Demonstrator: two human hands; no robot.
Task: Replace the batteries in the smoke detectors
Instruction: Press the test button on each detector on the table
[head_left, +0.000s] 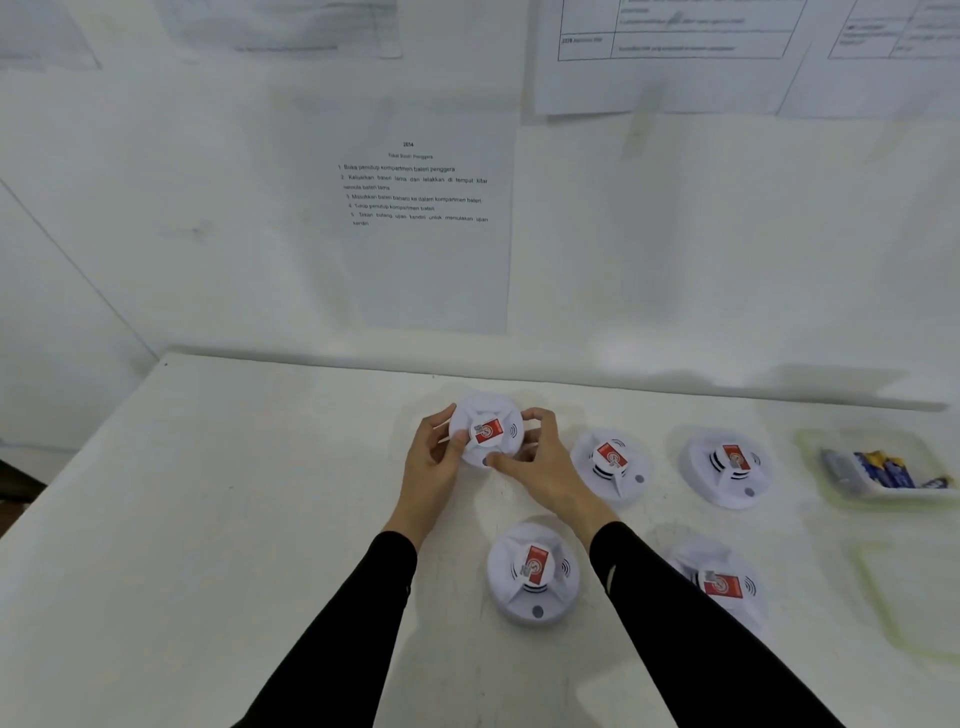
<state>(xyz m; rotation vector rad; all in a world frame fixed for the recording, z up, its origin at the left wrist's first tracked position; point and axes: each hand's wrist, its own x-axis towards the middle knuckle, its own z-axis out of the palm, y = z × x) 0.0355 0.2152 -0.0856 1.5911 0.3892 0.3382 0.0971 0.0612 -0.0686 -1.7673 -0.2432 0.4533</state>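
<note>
Our left grip (434, 460) is grasping the left edge of the held smoke detector (485, 431), with the fingers curling behind its rim and the thumb lying on its face. We are holding this unit over the far middle of the counter (208, 493), red label facing up. Whether it is touching the surface cannot be determined. Our right grip (540, 462) is grasping the same unit from the right, with the thumb pressing on the near rim and the fingers curling over the far edge.

We are keeping four more units face up on the counter:
- The front detector (534, 571) is lying between our forearms.
- The middle detector (609, 462) is lying just beside the right grip.
- The front-right detector (719, 584) is lying partly hidden behind our right sleeve (675, 613).
- The far-right detector (730, 465) is lying well apart from both grips.

At the right edge, the battery tray (883, 496) is holding several batteries (883, 467), blue-and-yellow and grey. Nearer us, a clear tray (909, 597) is lying flat.
</note>
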